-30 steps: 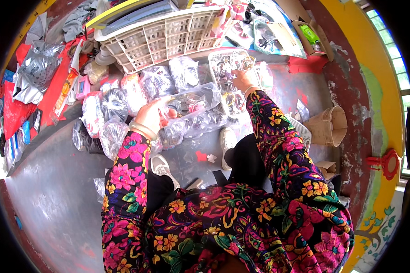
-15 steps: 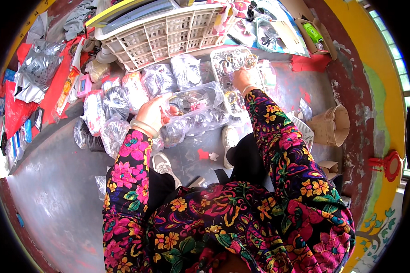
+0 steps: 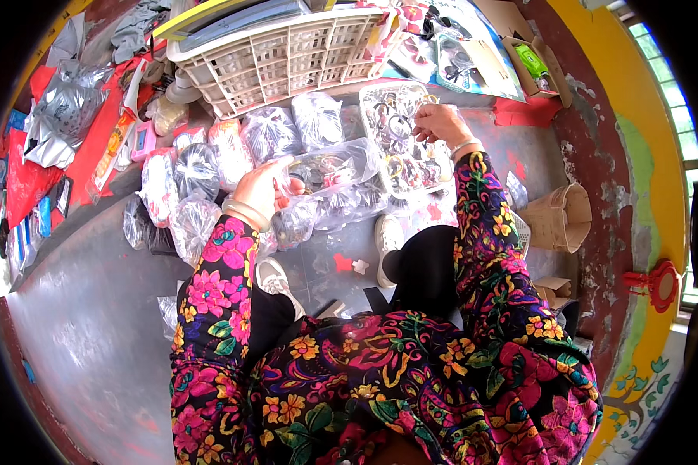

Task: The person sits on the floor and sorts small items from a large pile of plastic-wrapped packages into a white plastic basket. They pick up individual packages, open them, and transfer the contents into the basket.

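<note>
While the left hand (image 3: 262, 191), at ten o'clock, curls partly closed round the left end of a clear box (image 3: 335, 163), the right hand (image 3: 442, 125), at one o'clock, hovers by the far side of a white tray (image 3: 365, 112) with its fingers half bent; whether it pinches anything, I cannot tell. The box sits at twelve o'clock with trinkets (image 3: 326, 175) inside, just beside the tray, which lies at one o'clock and is crowded with loops (image 3: 399, 124). Because the box seems gripped by one end only, it could dip toward three o'clock and spill; what bears its weight underneath is hidden. The loops look tangled, so lifting one might drag others over the rim. A shift of the shoe (image 3: 275, 280) at eight o'clock could nudge the bags (image 3: 196, 172) piled at ten, which may slide on their slick plastic. The grey floor (image 3: 85, 302) looks smooth and shiny, flecked with red. A slatted crate (image 3: 279, 58) stands at eleven o'clock, a red sheet (image 3: 529, 111) lies at two, a carton (image 3: 562, 217) stands at three, and beyond it rises a peeling maroon and yellow wall (image 3: 597, 167).
</note>
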A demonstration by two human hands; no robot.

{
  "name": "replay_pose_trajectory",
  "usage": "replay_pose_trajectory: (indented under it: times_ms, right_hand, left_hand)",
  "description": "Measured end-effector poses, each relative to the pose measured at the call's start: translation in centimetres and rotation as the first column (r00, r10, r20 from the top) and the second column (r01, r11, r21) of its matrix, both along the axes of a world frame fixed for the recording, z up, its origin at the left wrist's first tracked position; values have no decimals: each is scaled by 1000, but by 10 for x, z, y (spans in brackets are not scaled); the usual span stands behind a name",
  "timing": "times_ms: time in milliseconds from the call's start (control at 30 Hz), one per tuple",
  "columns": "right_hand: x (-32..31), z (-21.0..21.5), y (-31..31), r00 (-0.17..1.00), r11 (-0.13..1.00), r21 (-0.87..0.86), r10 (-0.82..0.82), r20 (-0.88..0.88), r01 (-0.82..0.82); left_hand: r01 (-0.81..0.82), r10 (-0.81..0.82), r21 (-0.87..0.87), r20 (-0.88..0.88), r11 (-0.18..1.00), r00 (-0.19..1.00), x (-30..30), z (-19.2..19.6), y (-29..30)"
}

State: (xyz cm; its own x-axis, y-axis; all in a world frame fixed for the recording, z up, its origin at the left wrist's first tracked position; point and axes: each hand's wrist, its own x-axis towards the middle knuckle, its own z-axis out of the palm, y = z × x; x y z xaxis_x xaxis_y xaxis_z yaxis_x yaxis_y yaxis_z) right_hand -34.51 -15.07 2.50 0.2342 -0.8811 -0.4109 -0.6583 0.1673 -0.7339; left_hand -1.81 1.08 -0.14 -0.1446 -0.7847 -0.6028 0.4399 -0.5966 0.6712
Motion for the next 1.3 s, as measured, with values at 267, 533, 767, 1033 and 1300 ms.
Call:
replay_pose_trajectory:
  times_ms: [267, 533, 767, 1033, 1300]
  right_hand:
    - [59, 4, 63, 914, 815, 576, -188, 360, -59]
    - [99, -68, 68, 742, 578, 805, -597, 305, 134]
    - [112, -87, 66, 829, 632, 768, -481, 285, 102]
    - [118, -72, 65, 983, 948, 278, 177, -50, -156]
    - [124, -100, 80, 546, 579, -150, 605, -579, -801]
  left_hand:
    - [5, -6, -18, -25, 1000, 1000, 0, -5, -1]
    - [31, -31, -6, -3, 999, 1000, -6, -4, -2]
    - [19, -19, 5, -17, 1000, 1000, -4, 0, -2]
    - [4, -4, 6, -10, 1000, 1000, -3, -6, -1]
    - [-16, 14, -50, -36, 999, 999, -5, -4, -3]
